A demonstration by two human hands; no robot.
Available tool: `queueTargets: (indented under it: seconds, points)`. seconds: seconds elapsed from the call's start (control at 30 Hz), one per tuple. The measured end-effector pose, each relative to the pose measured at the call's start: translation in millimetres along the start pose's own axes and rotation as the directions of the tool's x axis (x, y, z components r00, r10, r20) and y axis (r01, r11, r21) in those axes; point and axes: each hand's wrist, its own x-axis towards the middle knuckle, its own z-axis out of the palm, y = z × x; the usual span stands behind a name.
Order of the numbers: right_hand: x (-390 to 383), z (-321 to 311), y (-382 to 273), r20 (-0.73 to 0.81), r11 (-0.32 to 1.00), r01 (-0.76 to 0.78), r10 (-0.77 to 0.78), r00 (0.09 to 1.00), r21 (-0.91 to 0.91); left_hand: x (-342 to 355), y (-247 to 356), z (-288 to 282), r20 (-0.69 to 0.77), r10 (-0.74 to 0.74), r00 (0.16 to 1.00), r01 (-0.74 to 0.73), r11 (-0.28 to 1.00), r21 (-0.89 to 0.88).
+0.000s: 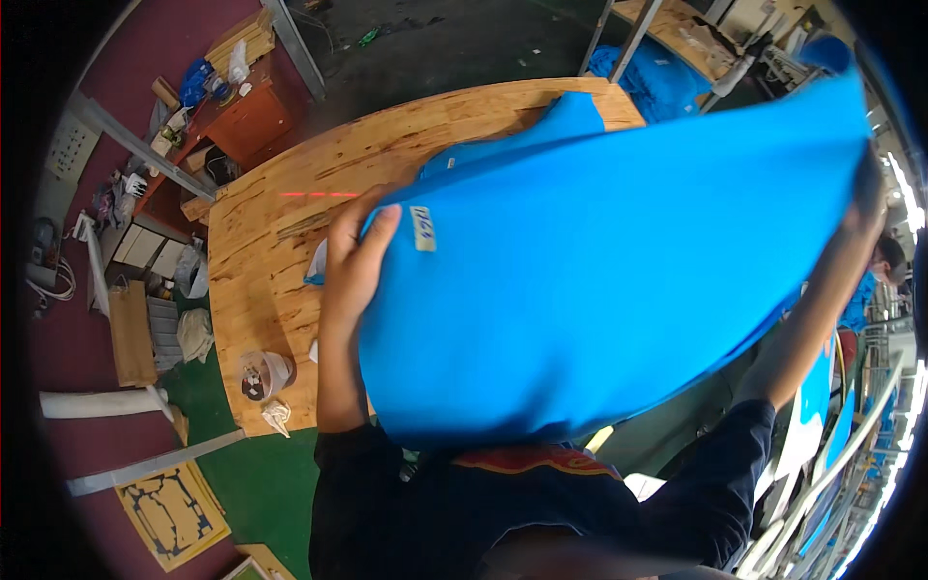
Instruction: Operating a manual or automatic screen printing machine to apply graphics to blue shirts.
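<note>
A large bright blue fabric piece [580, 280] is stretched up in front of me, spread between my two hands. A small pale label [423, 229] sticks to it near its left edge. My left hand [360, 253] is closed on that left edge, thumb on the near face and the other fingers behind. Far out to the right, my right hand [867, 193] grips the other end of the fabric; it is dark and blurred, so its fingers are hard to make out. Behind, more blue fabric [572, 118] lies on the wooden table [290, 232], partly covered by the held piece.
A clear plastic cup [266, 375] and a crumpled whitish scrap [276, 417] stand near the table's left corner. A red line of light crosses the tabletop. A cluttered brown desk [246, 116] stands at the far left; at right, a person [887, 261] is near racks.
</note>
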Motion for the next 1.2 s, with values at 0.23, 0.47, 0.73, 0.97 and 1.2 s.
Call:
queueTargets:
  seconds: [0.23, 0.47, 0.73, 0.97, 1.2]
  points:
    - [86.6, 115.8, 298.4, 0.080, 0.871, -0.444, 0.437, 0.896, 0.209, 146.1, -168.9, 5.2, -0.046, -0.261, 0.964, 0.265, 0.952, 0.155]
    - [127.8, 74.3, 575.0, 0.023, 0.604, -0.749, 0.774, 0.632, 0.273, 234.6, -341.3, 20.5, -0.057, -0.288, 0.956, 0.291, 0.908, 0.301]
    - [154.2, 74.4, 599.7, 0.052, 0.722, -0.631, 0.645, 0.762, 0.285, 262.1, -344.6, 33.7, -0.139, -0.255, 0.957, 0.289, 0.789, 0.542]
    - [39.9, 68.4, 535.2, -0.036, 0.936, -0.332, 0.330, 0.943, -0.117, 245.3, -395.1, 8.8, -0.049, -0.019, 0.999, 0.040, 0.887, 0.461]
    - [-196.7, -20.6, 380.4, 0.216, 0.540, 0.131, 0.096, 0.972, -0.831, 123.9, -287.0, 79.1, 0.425, 0.280, 0.861, -0.508, 0.520, 0.687]
